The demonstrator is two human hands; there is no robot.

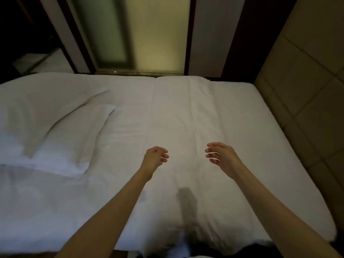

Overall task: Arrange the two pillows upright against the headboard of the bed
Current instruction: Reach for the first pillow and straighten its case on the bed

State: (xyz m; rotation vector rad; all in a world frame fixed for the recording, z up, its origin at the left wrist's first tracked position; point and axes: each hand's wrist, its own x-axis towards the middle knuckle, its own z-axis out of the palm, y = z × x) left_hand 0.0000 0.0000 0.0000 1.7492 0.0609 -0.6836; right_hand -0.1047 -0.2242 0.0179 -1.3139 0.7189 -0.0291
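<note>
Bed: fills most of the view, covered in wrinkled white linen, its near edge at the bottom of the picture.

Headboard: tan padded panels with stitched seams, running along the right side of the bed.

Frosted glass panel: tall, lit yellowish green, in a dark frame beyond the far side of the bed.

Pillow, flat: a long white shape lying lengthwise down the middle of the bed, its far end at the far edge; it lies flat, well apart from the headboard. Whether this is a pillow or a folded duvet I cannot tell for certain.

Pillow, left: white, lying flat and slightly askew on the left part of the bed, one corner pointing toward the centre, far from the headboard.

Left hand: bare forearm reaching out over the middle of the bed, fingers loosely curled, holding nothing.

Right hand: beside the left, apart from it, fingers spread and bent, empty, above the flat pillow.
</note>
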